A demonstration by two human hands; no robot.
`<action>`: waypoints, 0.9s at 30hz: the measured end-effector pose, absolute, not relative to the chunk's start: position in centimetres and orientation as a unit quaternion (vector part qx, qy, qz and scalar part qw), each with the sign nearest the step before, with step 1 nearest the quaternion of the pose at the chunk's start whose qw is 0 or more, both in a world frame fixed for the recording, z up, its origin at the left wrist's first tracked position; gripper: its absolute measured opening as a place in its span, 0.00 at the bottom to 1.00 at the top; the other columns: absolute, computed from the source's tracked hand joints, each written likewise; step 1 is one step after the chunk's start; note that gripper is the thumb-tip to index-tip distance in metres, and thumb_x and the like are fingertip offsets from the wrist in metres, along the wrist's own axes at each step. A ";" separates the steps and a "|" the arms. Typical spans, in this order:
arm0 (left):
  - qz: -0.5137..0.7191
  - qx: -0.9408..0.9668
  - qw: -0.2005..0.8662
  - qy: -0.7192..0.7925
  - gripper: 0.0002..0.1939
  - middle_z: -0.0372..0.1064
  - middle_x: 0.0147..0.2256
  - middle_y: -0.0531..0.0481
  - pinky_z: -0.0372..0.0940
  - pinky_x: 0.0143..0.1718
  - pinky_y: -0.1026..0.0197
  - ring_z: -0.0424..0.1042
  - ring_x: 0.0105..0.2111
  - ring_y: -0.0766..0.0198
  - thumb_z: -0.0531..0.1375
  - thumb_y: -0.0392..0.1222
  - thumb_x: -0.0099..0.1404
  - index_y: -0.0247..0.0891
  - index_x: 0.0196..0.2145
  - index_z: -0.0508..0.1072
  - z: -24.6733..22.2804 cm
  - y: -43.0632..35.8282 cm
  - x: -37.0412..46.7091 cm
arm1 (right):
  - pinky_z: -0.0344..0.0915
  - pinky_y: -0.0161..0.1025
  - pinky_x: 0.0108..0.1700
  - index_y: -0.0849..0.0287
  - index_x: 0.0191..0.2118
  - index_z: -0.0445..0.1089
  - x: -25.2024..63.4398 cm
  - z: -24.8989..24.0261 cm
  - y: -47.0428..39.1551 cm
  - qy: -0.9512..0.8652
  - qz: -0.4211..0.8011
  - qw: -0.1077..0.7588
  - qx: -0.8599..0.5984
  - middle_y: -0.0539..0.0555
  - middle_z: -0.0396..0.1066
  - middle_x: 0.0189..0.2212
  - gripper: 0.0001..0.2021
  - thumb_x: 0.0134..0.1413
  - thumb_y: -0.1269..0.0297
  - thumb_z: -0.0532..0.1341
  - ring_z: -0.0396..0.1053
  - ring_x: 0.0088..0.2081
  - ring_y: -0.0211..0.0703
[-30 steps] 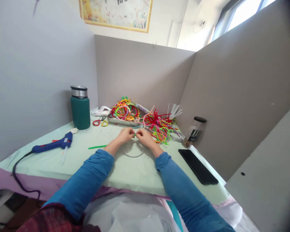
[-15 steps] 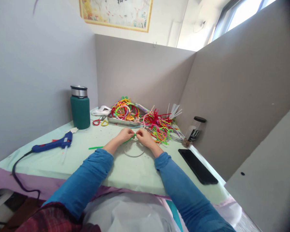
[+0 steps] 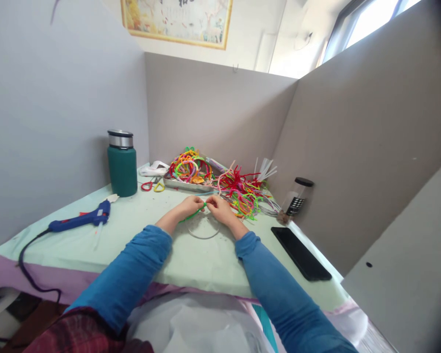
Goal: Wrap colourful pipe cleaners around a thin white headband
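Note:
My left hand (image 3: pixel 190 207) and my right hand (image 3: pixel 220 210) meet over the middle of the table, fingertips pinched close together. Between them is a green pipe cleaner (image 3: pixel 195 214), its loose part running back under my left palm. A thin grey hoop, like a headband (image 3: pixel 204 238), hangs below my fingers, its curve toward me. Its upper part is hidden by my hands. The green pipe cleaner seems to be around the hoop at my fingertips, but the exact contact is too small to make out.
Behind my hands are a metal tray (image 3: pixel 187 185) of colourful hoops and a heap of pipe cleaners (image 3: pixel 238 189). At left stand a green bottle (image 3: pixel 122 169), scissors (image 3: pixel 152 186) and a blue glue gun (image 3: pixel 81 218). A phone (image 3: pixel 301 252) and jar (image 3: pixel 296 201) are at right.
The green tail that stuck out left of my left wrist has been drawn in toward my hands and no longer shows there. Both hands stay almost in place.

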State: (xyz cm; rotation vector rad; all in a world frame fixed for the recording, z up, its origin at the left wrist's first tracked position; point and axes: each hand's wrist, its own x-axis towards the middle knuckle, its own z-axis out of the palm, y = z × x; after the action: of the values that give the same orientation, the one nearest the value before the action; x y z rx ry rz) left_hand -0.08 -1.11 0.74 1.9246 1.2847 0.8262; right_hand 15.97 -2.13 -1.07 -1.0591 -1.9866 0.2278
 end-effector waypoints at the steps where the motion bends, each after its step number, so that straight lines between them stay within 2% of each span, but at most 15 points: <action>1: 0.316 0.737 0.341 0.491 0.13 0.54 0.14 0.58 0.46 0.18 0.67 0.49 0.14 0.73 0.55 0.46 0.57 0.32 0.27 0.71 0.8 -1.2 -0.1 | 0.57 0.32 0.32 0.59 0.34 0.67 16.0 -1.0 -2.2 -0.796 0.098 0.429 -0.416 0.49 0.68 0.27 0.07 0.49 0.69 0.53 0.63 0.29 0.36; 7: 0.315 0.736 0.345 0.490 0.14 0.54 0.15 0.57 0.45 0.19 0.66 0.50 0.16 0.72 0.56 0.47 0.56 0.32 0.23 0.70 0.8 -1.1 -0.1 | 0.58 0.32 0.33 0.58 0.36 0.68 15.9 -0.9 -2.4 -0.799 0.110 0.425 -0.411 0.48 0.69 0.28 0.10 0.50 0.71 0.52 0.64 0.29 0.37; 14: 0.297 0.730 0.362 0.497 0.14 0.58 0.16 0.55 0.49 0.20 0.66 0.54 0.16 0.72 0.59 0.47 0.54 0.32 0.22 0.70 0.4 -0.6 -0.1 | 0.58 0.33 0.34 0.58 0.34 0.68 15.8 -1.0 -2.6 -0.809 0.095 0.409 -0.412 0.49 0.70 0.29 0.06 0.51 0.69 0.54 0.65 0.31 0.38; 21: 0.280 0.709 0.412 0.499 0.16 0.47 0.11 0.57 0.42 0.17 0.64 0.46 0.12 0.72 0.55 0.49 0.58 0.33 0.22 0.70 1.0 -1.2 -0.3 | 0.58 0.33 0.35 0.59 0.32 0.68 15.8 -0.8 -2.4 -0.804 0.096 0.420 -0.410 0.50 0.69 0.29 0.06 0.51 0.70 0.55 0.64 0.31 0.38; 27: 0.297 0.696 0.440 0.484 0.17 0.43 0.10 0.58 0.43 0.15 0.64 0.45 0.11 0.72 0.52 0.50 0.60 0.34 0.25 0.70 1.3 -1.4 -0.3 | 0.59 0.33 0.36 0.59 0.34 0.67 15.9 -0.5 -2.5 -0.798 0.126 0.436 -0.398 0.50 0.69 0.30 0.06 0.52 0.69 0.53 0.64 0.32 0.37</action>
State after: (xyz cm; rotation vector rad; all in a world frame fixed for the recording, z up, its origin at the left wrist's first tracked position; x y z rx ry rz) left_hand -0.33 -1.42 1.33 1.7275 1.2020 0.7387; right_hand 15.87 -2.47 -0.51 -0.9904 -1.9850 0.3130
